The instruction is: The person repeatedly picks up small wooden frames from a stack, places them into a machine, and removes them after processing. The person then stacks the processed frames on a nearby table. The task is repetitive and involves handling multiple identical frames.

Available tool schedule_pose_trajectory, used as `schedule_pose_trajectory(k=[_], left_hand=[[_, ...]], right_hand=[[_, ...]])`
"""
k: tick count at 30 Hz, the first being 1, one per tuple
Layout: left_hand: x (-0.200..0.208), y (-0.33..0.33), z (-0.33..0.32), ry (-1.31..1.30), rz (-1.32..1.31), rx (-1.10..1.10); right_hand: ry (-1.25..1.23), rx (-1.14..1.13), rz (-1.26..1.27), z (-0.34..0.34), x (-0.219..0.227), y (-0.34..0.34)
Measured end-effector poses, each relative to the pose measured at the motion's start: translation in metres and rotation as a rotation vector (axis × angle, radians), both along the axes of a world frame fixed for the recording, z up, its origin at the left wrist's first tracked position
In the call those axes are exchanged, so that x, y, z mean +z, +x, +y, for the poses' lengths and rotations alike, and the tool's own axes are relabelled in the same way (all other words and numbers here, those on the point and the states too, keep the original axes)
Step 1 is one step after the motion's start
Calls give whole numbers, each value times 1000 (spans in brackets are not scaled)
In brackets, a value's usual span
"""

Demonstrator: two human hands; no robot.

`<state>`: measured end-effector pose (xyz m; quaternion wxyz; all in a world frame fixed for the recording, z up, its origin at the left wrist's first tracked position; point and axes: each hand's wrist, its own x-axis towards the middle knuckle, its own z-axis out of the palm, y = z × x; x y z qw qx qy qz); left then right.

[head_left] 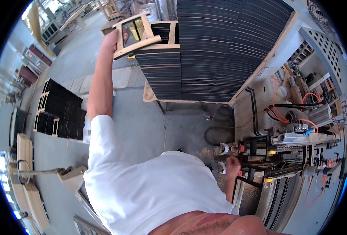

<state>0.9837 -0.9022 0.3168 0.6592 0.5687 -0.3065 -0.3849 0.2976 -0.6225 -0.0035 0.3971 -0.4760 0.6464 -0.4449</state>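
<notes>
Head view, one: left unit of a head-worn fisheye pair. Looked down and forward from above the wearer's white shirt, which lay close below. Left hand stood farther out, beyond the near left corner of the wooden board. Coverage was wide.

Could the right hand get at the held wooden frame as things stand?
Probably not from there: the right hand is beside the machine, while the wooden frame is held far off in the outstretched left hand.
</notes>
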Motion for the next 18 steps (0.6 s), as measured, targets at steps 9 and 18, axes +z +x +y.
schedule_pose_trajectory(k=[9,18], left_hand=[[12,-75,-56,282,-593,-234],[20,-149,42,-256,-1301,-368]], right_hand=[[474,157,258,95,-146,13],[617,-180,-163,105,-133,14]])
